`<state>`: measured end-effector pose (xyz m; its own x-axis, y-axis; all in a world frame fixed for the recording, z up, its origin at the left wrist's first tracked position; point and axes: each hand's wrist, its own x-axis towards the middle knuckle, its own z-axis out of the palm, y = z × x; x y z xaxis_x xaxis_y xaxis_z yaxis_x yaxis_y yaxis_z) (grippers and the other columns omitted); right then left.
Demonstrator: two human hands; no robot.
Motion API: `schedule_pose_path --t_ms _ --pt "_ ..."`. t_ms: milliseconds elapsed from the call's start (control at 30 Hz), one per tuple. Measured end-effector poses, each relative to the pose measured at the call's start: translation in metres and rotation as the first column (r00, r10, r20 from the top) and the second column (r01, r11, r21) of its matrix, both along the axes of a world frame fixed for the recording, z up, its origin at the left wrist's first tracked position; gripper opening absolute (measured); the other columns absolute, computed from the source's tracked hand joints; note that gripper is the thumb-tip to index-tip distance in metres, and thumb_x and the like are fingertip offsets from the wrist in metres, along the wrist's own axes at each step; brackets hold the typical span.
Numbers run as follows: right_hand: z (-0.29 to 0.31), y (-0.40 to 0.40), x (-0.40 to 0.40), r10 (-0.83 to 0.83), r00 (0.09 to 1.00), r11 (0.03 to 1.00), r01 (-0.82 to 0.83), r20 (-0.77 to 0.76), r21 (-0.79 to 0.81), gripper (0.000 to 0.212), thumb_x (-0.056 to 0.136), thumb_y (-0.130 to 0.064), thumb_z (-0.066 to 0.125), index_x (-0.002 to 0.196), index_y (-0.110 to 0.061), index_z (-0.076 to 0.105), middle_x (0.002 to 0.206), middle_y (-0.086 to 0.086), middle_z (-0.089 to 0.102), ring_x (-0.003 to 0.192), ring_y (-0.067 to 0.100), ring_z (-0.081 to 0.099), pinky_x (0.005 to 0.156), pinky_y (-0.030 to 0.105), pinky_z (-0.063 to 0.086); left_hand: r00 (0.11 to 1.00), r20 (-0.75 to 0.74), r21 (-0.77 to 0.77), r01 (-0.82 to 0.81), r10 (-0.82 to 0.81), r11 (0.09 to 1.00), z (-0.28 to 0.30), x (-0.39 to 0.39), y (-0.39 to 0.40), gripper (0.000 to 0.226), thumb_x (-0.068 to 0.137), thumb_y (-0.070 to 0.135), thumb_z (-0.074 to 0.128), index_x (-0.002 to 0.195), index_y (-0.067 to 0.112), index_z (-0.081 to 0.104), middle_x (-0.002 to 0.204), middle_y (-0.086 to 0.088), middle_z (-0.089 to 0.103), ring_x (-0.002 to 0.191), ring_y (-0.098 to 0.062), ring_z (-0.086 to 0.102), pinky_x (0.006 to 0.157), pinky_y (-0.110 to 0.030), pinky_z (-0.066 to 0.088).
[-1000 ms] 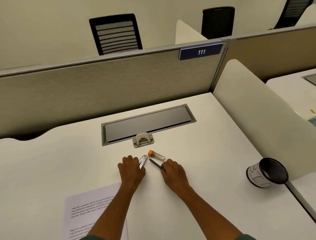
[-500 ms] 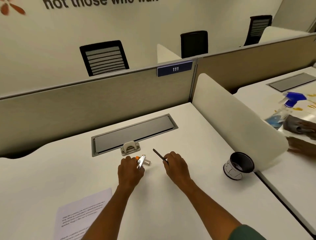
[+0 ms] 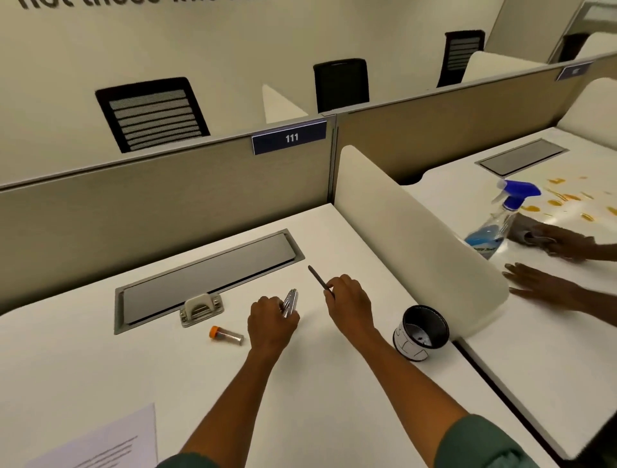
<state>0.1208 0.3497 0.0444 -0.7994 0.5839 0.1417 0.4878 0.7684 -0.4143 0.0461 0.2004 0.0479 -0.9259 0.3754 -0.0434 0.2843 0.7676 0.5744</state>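
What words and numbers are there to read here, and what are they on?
"111": on the blue plate on the partition.
Wall lettering: cut off by the top edge, unreadable.
Far plate: too blurred to read.
Sheet: print too small to read.
Pen in the right hand, metal tool in the left hand: no text shows.

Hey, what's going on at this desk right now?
A person at the desk has picked up two things. The left hand grips a silver metal tool, and the right hand pinches a dark pencil that points away from them. An orange-capped tube lies on the desk left of the left hand. A mesh cup stands to the right. At the next desk, someone is wiping beside a spray bottle.
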Motion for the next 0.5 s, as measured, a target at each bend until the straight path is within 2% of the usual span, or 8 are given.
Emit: schedule_pose_path --t_ms 167,300,500 --pt "-0.012 0.047 -0.013 -0.077 0.994 0.997 0.075 0.084 0.024 0.021 0.098 -0.026 0.049 0.110 -0.015 0.062 0.110 0.003 0.062 0.098 0.025 0.057 0.079 0.035 0.049 0.999 0.007 -0.063 0.034 -0.034 0.997 -0.011 -0.009 0.052 0.023 0.075 0.032 0.063 0.078 0.009 0.066 0.081 -0.006 0.066 0.085 -0.028 0.057 0.074 -0.040 0.050" --pt "-0.027 0.076 -0.024 -0.140 0.980 0.990 0.136 0.141 0.038 0.020 0.098 -0.025 0.047 0.109 -0.015 0.060 0.111 0.003 0.060 0.100 0.026 0.056 0.080 0.036 0.047 0.997 -0.015 -0.135 0.068 -0.071 0.989 -0.021 -0.020 0.095 0.025 0.077 0.034 0.061 0.081 0.010 0.066 0.084 -0.005 0.067 0.087 -0.028 0.056 0.074 -0.038 0.046" --pt "-0.052 0.108 -0.036 -0.239 0.939 0.970 0.223 0.247 0.093 0.015 0.098 -0.022 0.050 0.108 -0.015 0.057 0.107 0.003 0.060 0.097 0.024 0.057 0.074 0.033 0.044 0.994 -0.017 -0.204 0.101 -0.106 0.974 -0.045 -0.032 0.145 0.027 0.080 0.036 0.057 0.090 0.013 0.066 0.093 -0.003 0.065 0.094 -0.026 0.052 0.077 -0.037 0.040"
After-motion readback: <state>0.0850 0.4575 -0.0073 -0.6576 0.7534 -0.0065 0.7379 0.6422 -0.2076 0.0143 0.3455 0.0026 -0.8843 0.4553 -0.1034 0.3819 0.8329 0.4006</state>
